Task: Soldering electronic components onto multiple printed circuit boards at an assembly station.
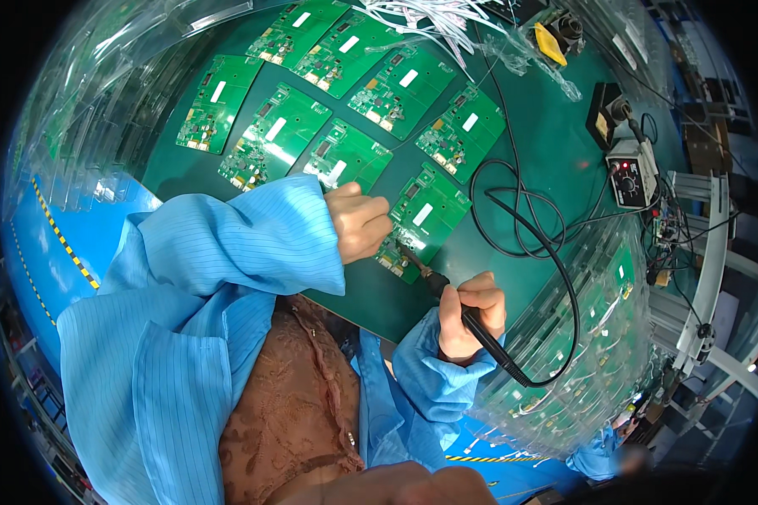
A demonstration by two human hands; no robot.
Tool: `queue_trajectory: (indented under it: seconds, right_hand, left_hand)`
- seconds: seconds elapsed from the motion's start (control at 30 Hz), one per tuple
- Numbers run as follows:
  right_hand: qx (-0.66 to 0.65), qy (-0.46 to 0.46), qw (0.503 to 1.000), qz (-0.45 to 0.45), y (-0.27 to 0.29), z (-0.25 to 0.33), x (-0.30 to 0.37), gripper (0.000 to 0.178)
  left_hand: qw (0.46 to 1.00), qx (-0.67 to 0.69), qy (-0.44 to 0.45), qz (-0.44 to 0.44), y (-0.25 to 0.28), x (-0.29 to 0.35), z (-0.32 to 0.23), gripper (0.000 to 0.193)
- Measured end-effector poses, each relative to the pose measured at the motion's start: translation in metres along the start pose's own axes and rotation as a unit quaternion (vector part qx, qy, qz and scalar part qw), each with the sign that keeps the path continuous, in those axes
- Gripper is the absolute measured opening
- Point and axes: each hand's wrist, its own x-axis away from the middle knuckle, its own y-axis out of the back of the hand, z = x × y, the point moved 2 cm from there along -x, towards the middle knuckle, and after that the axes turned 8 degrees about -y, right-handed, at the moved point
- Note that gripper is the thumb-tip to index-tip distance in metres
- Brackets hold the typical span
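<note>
My right hand (473, 318) grips a soldering iron (435, 281) by its black handle. The iron's metal tip reaches the lower part of a green circuit board (434, 210) near the table's front edge. At that board's left side is my left hand (362, 222), its fingers curled closed; whatever they pinch is hidden. Just behind the left hand lies another circuit board (345, 156), partly covered by the hand and the blue sleeve. More boards of the same kind, such as one circuit board (275, 126), lie spread over the green table mat (514, 240).
A black cord (514, 202) loops right of the boards. Toward the right edge stand a soldering station (632, 178) and an iron holder (605, 116). White wires (434, 17) lie at the back. Clear plastic trays (564, 353) with boards are stacked front right; other trays (101, 93) rise at left.
</note>
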Motion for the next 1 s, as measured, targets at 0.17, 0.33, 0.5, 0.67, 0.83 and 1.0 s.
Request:
queue_trajectory:
  seconds: [0.17,0.33,0.5,0.67,0.83,1.0]
  right_hand:
    - [0.006,-0.004,1.0,0.007,-0.001,0.002,-0.002,0.027]
    - [0.008,-0.009,1.0,0.004,-0.002,0.002,-0.002,0.027]
    - [-0.024,0.009,1.0,-0.004,-0.001,0.001,-0.005,0.026]
    - [-0.061,0.009,0.998,-0.027,0.003,0.002,-0.002,0.024]
    - [-0.068,-0.012,0.997,-0.029,0.003,0.004,0.003,0.024]
    - [-0.178,-0.06,0.976,-0.111,0.005,0.008,-0.007,0.012]
  left_hand:
    - [1.0,-0.002,0.006,-0.002,-0.003,0.002,0.0,0.018]
    - [1.0,-0.001,0.005,0.004,-0.004,0.001,0.002,0.018]
    - [1.0,-0.008,0.012,-0.005,0.002,-0.002,0.002,0.018]
    - [0.997,0.05,0.057,-0.029,0.013,-0.004,0.003,0.017]
    - [0.997,0.048,0.064,-0.019,0.019,-0.003,-0.003,0.018]
    - [0.994,0.02,0.079,-0.078,0.037,-0.004,0.003,0.02]
